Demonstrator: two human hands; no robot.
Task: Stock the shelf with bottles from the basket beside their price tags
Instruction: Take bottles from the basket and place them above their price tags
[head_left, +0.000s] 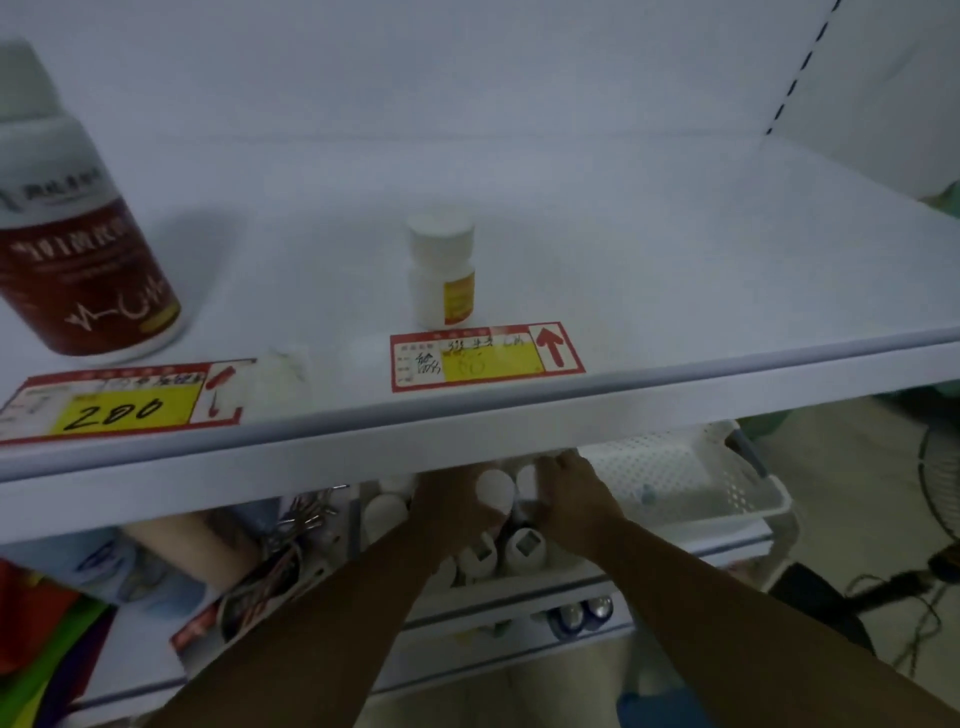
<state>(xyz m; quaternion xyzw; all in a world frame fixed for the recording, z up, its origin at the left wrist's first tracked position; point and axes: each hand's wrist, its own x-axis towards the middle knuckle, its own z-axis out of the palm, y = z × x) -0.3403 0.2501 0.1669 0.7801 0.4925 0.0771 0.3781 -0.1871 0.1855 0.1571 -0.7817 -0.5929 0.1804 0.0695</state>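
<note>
A small white bottle (442, 270) with a yellow label stands on the white shelf (649, 249), just behind a red and yellow price tag (485, 356). At far left stands a large red-labelled bottle (78, 234) behind a price tag reading 280 (122, 408). Below the shelf edge, both my hands reach into a white perforated basket (691, 483) of white-capped bottles. My left hand (457, 512) is wrapped around a white-capped bottle (494, 488). My right hand (574, 501) lies over other bottles; the shelf edge hides its fingertips.
The lower shelf holds keys (306, 512), a red packet (249, 592) and blue packaging (104, 561) at left. Small batteries (582, 613) sit under the basket. A fan (940, 483) and cables stand on the floor at right.
</note>
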